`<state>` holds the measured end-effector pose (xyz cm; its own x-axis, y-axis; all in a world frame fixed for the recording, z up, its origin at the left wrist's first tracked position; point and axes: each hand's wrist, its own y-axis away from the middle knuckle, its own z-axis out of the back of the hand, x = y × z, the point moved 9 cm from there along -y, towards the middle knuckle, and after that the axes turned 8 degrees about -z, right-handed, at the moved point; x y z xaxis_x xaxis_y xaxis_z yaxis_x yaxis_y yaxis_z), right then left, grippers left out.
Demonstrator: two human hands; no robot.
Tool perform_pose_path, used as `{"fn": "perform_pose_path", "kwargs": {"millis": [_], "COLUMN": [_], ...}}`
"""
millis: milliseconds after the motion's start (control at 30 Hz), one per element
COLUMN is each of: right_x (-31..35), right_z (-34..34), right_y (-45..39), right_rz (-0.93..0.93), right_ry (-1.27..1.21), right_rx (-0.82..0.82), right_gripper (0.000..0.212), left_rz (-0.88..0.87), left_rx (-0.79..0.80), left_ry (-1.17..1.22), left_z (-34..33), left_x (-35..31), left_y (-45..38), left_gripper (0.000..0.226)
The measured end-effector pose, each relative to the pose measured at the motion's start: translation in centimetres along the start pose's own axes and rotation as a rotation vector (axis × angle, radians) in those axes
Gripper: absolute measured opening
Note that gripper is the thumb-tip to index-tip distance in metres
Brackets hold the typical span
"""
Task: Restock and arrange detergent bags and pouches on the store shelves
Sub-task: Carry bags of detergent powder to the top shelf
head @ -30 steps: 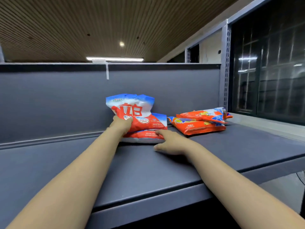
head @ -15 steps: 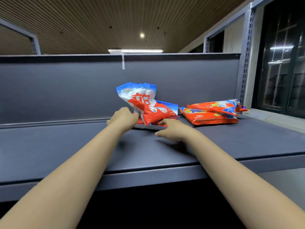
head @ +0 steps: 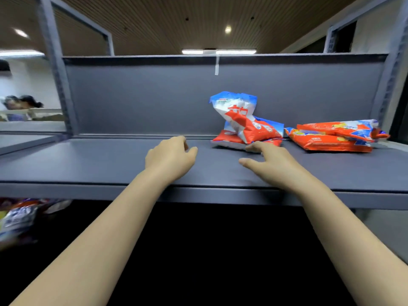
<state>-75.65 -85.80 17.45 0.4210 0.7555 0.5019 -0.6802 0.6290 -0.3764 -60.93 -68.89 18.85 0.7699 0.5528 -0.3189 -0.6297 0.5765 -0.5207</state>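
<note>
Red-and-white detergent bag (head: 240, 120) sat just right-forward of right hand (head: 268, 161); left hand (head: 170, 157) farther. Both hands relaxed, holding nothing.

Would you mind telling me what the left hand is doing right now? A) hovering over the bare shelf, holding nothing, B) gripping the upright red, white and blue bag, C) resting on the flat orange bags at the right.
A: the left hand sits left of the upright bag, apart from it, over the bare shelf.
</note>
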Motion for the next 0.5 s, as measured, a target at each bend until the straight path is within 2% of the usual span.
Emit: {"fn": "perform_pose_path", "kwargs": {"millis": [300,500], "right_x": [10.3,18.2], "right_z": [-5.8,-14.1], "right_y": [9.4,15.3], "right_rz": [0.104,0.185], "right_ry": [-0.130,-0.241], "right_rx": [0.024,0.187], "right_gripper": [0.039,0.037], "left_rz": [0.032,0.105], "left_rx": [-0.035,-0.031], "left_ry": [0.092,0.096], "left_z": [6.2,9.2], "left_x": [12.4,22.9], "left_y": [10.1,17.1], "left_gripper": [0.025,0.022]}}
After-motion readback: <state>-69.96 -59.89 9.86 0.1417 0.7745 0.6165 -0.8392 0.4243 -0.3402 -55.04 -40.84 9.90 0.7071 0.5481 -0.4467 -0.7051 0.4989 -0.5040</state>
